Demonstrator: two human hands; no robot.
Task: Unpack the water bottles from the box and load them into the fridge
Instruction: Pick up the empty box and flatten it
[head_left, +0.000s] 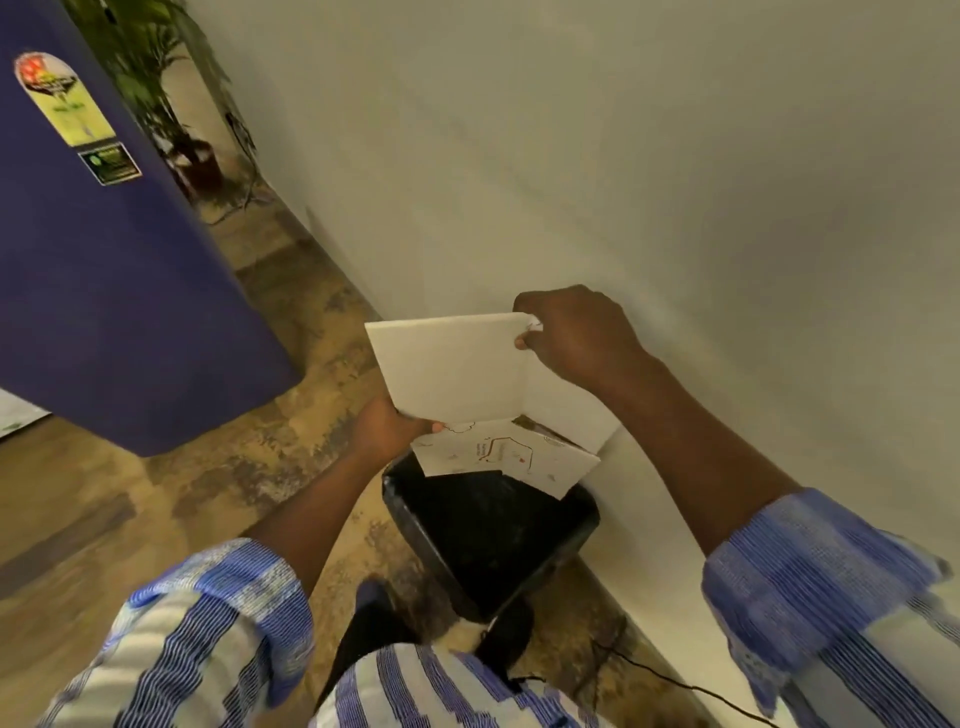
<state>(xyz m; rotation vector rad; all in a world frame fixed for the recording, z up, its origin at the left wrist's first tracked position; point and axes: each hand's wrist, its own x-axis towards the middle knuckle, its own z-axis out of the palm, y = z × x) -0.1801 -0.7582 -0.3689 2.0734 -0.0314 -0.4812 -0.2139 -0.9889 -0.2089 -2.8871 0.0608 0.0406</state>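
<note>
Head view, from left to right. One tall dark blue fridge (119, 291) stands at the left with its door closed. It has two stickers: a round-topped red, green and yellow sticker (62, 98) and, below it, a small black sticker (110, 163). The words on both are too blurry to read. Behind the fridge is one green leafy plant in a pot (150, 78).

In the middle, the left hand (387, 428) grips the bottom left corner of one white cardboard box, folded flat (452, 369), with the thumb on top. A lower flap of the box shows red and black drawings (509, 457); its small writing cannot be read. The box is held up in the air, over the open top of one black bin (493, 545) that stands on the brown floor (104, 493), right against the pale wall (675, 156). The flap hides part of the bin's far edge.

The right hand (576, 332) pinches the box's top right corner. Both arms wear blue and white striped sleeves (831, 571). One thin black cable (675, 686) lies on the floor by the wall.
</note>
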